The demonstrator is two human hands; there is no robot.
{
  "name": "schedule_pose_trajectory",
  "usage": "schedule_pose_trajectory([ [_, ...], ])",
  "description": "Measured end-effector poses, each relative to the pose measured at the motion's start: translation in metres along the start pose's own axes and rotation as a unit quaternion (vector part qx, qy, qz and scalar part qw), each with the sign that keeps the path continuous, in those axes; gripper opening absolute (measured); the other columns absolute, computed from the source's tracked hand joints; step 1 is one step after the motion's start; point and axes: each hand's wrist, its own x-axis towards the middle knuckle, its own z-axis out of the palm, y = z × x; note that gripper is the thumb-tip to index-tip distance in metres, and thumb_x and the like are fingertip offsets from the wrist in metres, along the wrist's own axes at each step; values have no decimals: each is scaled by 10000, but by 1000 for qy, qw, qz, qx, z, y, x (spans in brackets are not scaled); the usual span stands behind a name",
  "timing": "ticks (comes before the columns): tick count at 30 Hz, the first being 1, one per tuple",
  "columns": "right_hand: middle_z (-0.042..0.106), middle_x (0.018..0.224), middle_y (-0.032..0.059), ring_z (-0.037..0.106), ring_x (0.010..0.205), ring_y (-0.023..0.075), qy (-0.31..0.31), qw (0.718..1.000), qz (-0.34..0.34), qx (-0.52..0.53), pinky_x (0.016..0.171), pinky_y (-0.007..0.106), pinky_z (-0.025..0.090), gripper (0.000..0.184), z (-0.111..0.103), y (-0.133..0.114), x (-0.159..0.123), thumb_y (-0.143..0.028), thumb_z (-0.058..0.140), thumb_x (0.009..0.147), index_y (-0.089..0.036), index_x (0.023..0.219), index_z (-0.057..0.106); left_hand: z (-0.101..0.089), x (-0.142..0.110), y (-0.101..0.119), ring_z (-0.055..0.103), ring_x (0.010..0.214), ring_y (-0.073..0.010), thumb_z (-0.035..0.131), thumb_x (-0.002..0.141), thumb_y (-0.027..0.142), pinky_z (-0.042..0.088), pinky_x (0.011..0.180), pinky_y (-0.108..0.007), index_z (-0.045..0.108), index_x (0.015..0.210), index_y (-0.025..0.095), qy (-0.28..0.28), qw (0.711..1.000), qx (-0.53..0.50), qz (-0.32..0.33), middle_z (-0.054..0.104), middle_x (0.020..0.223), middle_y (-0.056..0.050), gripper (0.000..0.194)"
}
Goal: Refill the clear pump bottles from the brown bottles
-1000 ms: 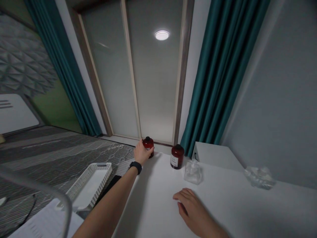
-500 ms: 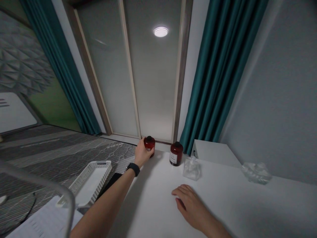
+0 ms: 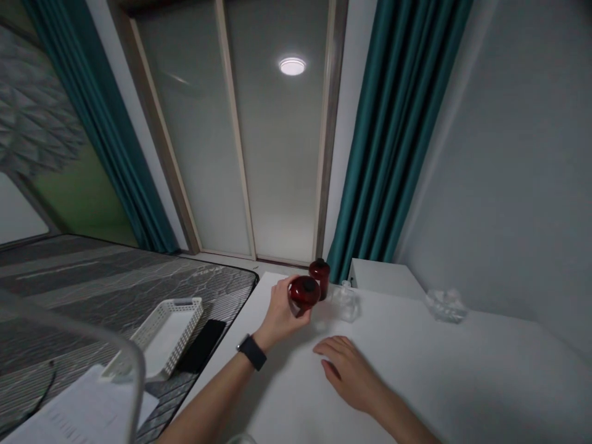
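My left hand (image 3: 281,313), with a dark watch on its wrist, is closed around a dark red bottle (image 3: 305,291) with a black cap. That bottle is tilted, its top leaning toward me. Just behind it a second dark red bottle (image 3: 320,279) stands upright on the white table (image 3: 296,401), partly hidden. To the right of the bottles is a clear bottle or pouch (image 3: 346,302); its exact kind is hard to make out. My right hand (image 3: 346,373) rests on the tabletop, fingers loosely bent and thumb apart, with nothing in it.
Left of the table lie a white perforated basket (image 3: 160,330), a black phone-like slab (image 3: 202,345) and printed papers (image 3: 99,410) on a grey mattress-like surface. A grey curved tube (image 3: 134,364) crosses the lower left. Crumpled clear plastic (image 3: 446,306) lies at right, near a white box (image 3: 386,277).
My left hand has brought the bottle from the table's far left edge rightward and nearer, tilting it in front of the other bottle. My right hand has barely moved.
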Motion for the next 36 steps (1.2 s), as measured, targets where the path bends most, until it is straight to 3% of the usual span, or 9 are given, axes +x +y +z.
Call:
schedule_pose_trajectory([
  [3,710,1061,58,623,1004,259,34,999,14,-1,919,434,484,333,-7,4,-11,-44,494,863,-217,1098,654,0,-5,20,558,1139,-314,690,658,178,437,976,-469,403,1323,187,-46,998,-32,28,573,1252,-129,725],
  [6,714,1033,60,640,982,255,106,993,46,16,881,413,505,332,-14,11,-20,-80,493,872,-224,1141,623,1,-9,37,551,1130,-317,682,639,164,425,970,-467,407,1321,192,-90,993,-53,45,584,1254,-124,736],
  [10,713,943,57,671,885,221,250,960,105,72,804,345,527,247,-17,16,-33,-232,436,970,-221,1161,594,0,-15,52,536,1148,-321,685,637,183,383,996,-479,393,1344,199,-145,985,-37,83,595,1276,-119,766],
  [13,683,855,33,666,796,193,308,937,124,108,750,303,528,270,-14,13,-43,-307,402,1000,-213,1194,564,-1,-20,57,539,1149,-316,682,650,199,340,1024,-493,402,1353,203,-201,971,-1,131,606,1297,-110,757],
  [17,665,857,26,653,791,188,312,939,107,94,762,300,534,279,-10,8,-48,-323,467,976,-215,1217,558,1,-26,61,543,1137,-306,659,669,207,336,1044,-489,411,1357,196,-229,960,26,157,603,1316,-109,732],
  [20,679,942,52,652,801,193,299,948,79,69,743,300,549,258,-7,7,-48,-324,545,940,-217,1172,581,6,-31,62,549,1116,-301,637,658,181,374,1030,-476,397,1364,188,-229,958,22,170,613,1284,-115,746],
  [24,667,883,47,636,712,176,316,946,57,48,656,273,550,185,-6,5,-48,-308,555,939,-212,1090,600,11,-38,61,543,1128,-304,653,657,167,436,995,-456,342,1398,174,-217,960,-4,175,610,1253,-130,804],
  [30,676,835,27,645,715,173,314,944,74,62,659,259,538,149,-11,-2,-50,-270,537,932,-208,1051,600,18,-45,54,582,1092,-310,802,710,416,496,949,-463,405,1332,172,-180,972,-31,150,624,1196,-141,778],
  [36,630,705,-13,587,578,150,331,933,99,97,544,235,492,121,-9,1,-47,-302,598,874,-205,944,571,23,-48,61,633,1031,-308,828,693,386,533,891,-465,461,1268,184,-185,973,-11,136,667,1150,-123,711],
])
